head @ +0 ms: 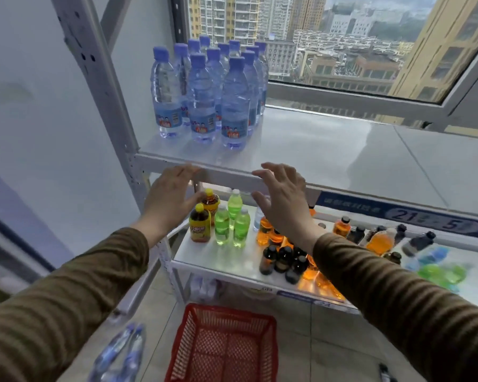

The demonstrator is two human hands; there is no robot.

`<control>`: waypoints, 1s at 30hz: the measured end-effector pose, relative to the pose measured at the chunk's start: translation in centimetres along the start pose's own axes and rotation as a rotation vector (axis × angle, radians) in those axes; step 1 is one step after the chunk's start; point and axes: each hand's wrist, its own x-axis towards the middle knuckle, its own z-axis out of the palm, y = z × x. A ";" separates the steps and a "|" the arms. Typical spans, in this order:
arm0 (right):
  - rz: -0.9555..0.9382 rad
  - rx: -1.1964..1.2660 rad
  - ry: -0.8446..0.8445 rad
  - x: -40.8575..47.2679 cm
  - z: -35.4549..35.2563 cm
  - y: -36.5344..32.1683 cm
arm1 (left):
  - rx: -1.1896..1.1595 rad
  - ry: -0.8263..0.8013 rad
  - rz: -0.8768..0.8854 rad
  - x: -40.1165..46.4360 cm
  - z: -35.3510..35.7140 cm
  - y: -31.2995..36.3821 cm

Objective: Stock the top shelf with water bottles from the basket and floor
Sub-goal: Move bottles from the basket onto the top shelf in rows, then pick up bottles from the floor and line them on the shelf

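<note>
Several water bottles (204, 89) with blue caps stand upright in rows at the left end of the white top shelf (329, 155). My left hand (169, 194) and my right hand (282, 199) hover just in front of the shelf's front edge, fingers spread and loose, holding nothing. On the floor below sits a red plastic basket (224, 346), and no bottles show inside it. Two water bottles (119, 354) lie on the floor to the left of the basket, partly hidden by my left sleeve.
The lower shelf (226, 260) carries yellow-capped tea bottles (200, 224), green bottles (232, 224) and orange and dark-capped bottles (284, 257). A white upright post (102, 78) frames the shelf's left side. A window lies behind the shelf.
</note>
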 end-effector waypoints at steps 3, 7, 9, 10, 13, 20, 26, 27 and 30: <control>0.008 0.000 -0.001 -2.3 1.0 -2.1 | 0.030 -0.025 0.017 -3.2 -0.3 -1.2; 0.019 -0.027 -0.026 -4.6 2.9 -6.1 | 0.039 -0.045 0.055 -6.6 -1.2 -4.0; 0.045 -0.029 -0.051 -5.6 4.6 -8.6 | 0.032 -0.070 0.044 -8.5 -1.5 -6.2; 0.066 -0.023 -0.066 -6.2 5.7 -10.0 | 0.020 -0.090 0.026 -9.5 -1.6 -7.5; 0.119 -0.009 -0.138 -8.6 9.6 -14.1 | -0.012 -0.151 0.010 -13.0 -1.5 -11.7; 0.254 0.102 -0.326 -14.7 18.0 -21.4 | 0.002 -0.352 -0.073 -20.4 0.0 -21.3; 0.318 0.145 -0.472 -19.5 25.2 -24.2 | 0.006 -0.517 -0.255 -26.4 4.3 -28.3; 0.331 0.139 -0.500 -20.5 26.5 -24.7 | 0.004 -0.549 -0.281 -27.6 5.1 -29.5; 0.390 0.120 -0.588 -23.3 30.2 -26.2 | 0.026 -0.640 -0.348 -31.1 7.3 -33.1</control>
